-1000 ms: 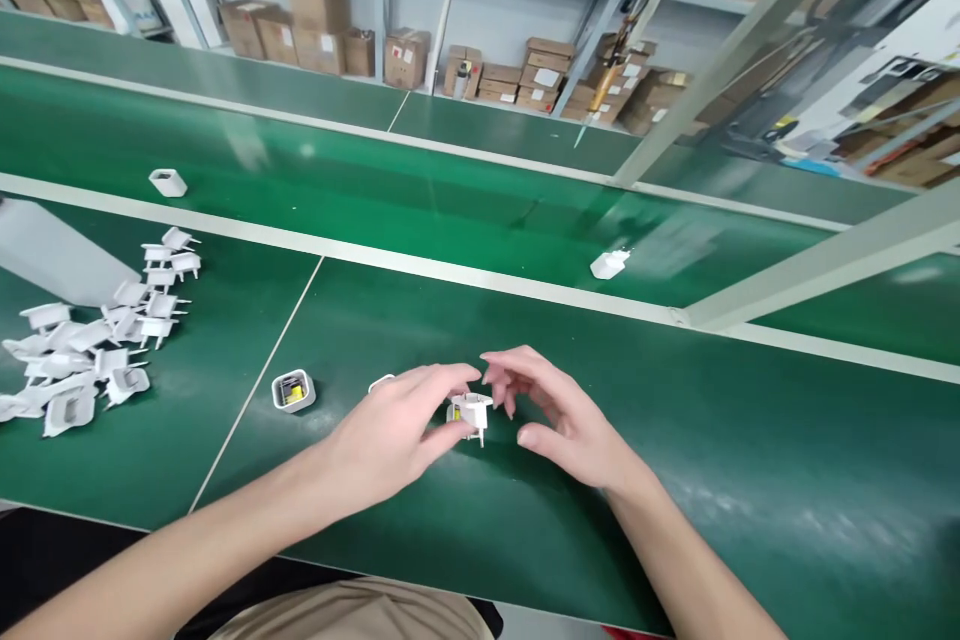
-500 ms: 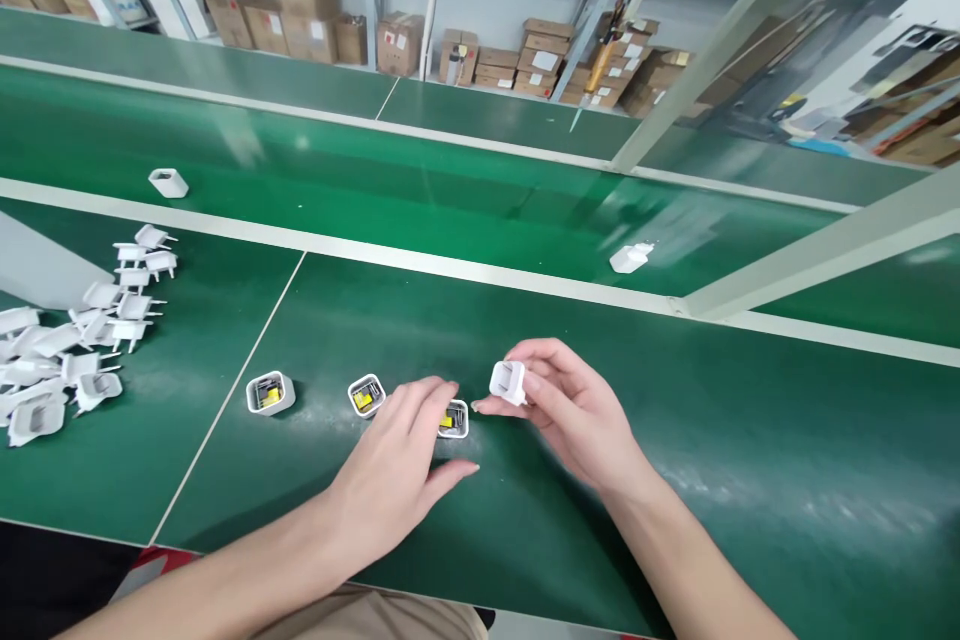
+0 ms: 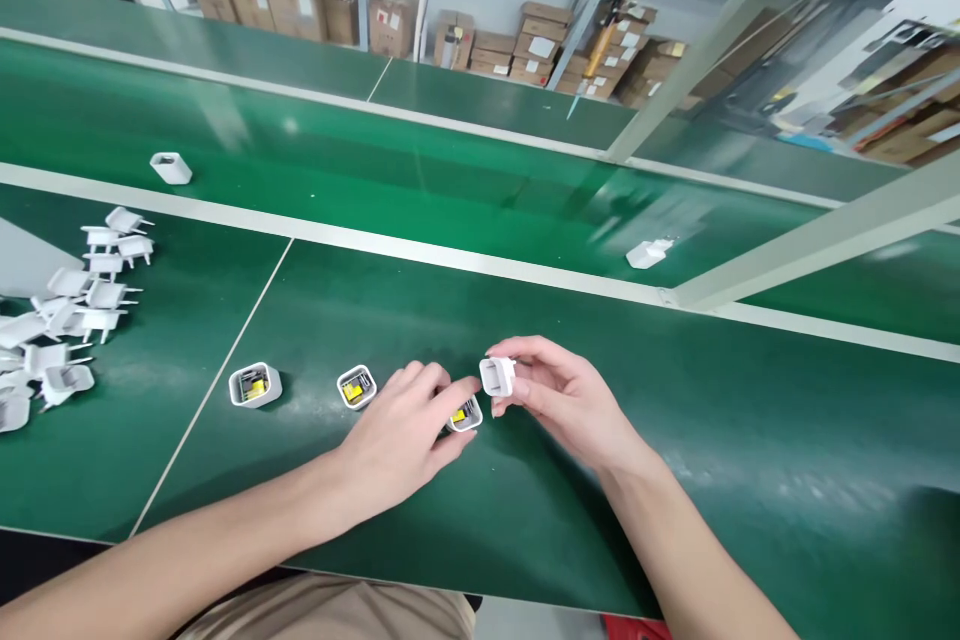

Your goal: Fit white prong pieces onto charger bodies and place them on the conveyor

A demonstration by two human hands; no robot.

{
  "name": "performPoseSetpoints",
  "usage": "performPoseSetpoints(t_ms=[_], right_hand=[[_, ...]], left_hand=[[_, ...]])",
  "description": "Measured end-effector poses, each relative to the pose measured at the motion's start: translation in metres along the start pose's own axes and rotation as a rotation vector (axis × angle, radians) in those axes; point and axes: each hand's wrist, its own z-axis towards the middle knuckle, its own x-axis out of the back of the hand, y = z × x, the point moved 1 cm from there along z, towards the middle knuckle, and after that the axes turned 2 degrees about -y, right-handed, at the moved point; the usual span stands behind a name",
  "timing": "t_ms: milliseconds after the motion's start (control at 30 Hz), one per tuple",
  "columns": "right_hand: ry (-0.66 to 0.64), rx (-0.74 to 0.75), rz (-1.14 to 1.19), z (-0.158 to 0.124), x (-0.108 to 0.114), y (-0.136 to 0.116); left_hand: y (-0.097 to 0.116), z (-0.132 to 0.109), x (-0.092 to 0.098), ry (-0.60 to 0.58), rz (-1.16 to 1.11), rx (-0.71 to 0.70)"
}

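My left hand (image 3: pixel 409 430) has its thumb and fingers closed around a white charger housing (image 3: pixel 470 417), whose top is uncovered and shows yellow and dark parts inside. Pinched between the thumb and fingers of my right hand (image 3: pixel 559 395) is a white plug cover (image 3: pixel 496 377), its hollow side facing left. The cover hovers just above and right of the held housing, apart from it. Left of my hands, a second uncovered housing (image 3: pixel 356 387) and a third housing (image 3: pixel 256 386) stand upright on the green bench, also with yellow parts inside.
Several loose white plug covers (image 3: pixel 105 295) lie heaped at the left. On the bright green belt (image 3: pixel 420 185) beyond the white rail sit a white housing (image 3: pixel 172 168) and a white plug charger (image 3: pixel 649 253). A slanted metal post (image 3: pixel 810 230) rises at the right. Cardboard boxes (image 3: pixel 394 23) fill shelves behind.
My left thumb and fingers have closed on the nearest housing and shifted it slightly right. My right hand has brought the plug cover a little left and up. The view has also shifted.
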Motion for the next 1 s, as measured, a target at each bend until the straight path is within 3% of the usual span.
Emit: performPoseSetpoints(t_ms=[133,267,400,633,733,867,1000], right_hand=[[-0.019,-0.007,0.007,0.002,0.003,0.0],[-0.032,-0.041,0.028,0.001,0.006,0.002],[0.048,-0.087,0.012,0.0,0.004,0.006],[0.125,-0.136,-0.096,0.003,-0.012,0.011],[0.094,-0.099,-0.465,-0.002,-0.016,0.001],[0.043,0.126,-1.158,-0.016,-0.022,-0.016],[-0.039,0.294,-1.542,-0.02,-0.032,-0.015]], left_hand=[[0.005,0.001,-0.008,0.046,0.257,-0.046],[0.004,-0.005,-0.01,0.069,0.193,-0.004],[-0.002,-0.008,-0.009,0.027,0.112,-0.044],[0.002,0.0,-0.016,0.086,0.183,0.027],[0.003,0.001,-0.014,0.055,0.086,0.029],[-0.004,0.002,-0.012,0.034,-0.03,-0.009],[-0.007,0.006,-0.016,0.056,-0.024,-0.003]])
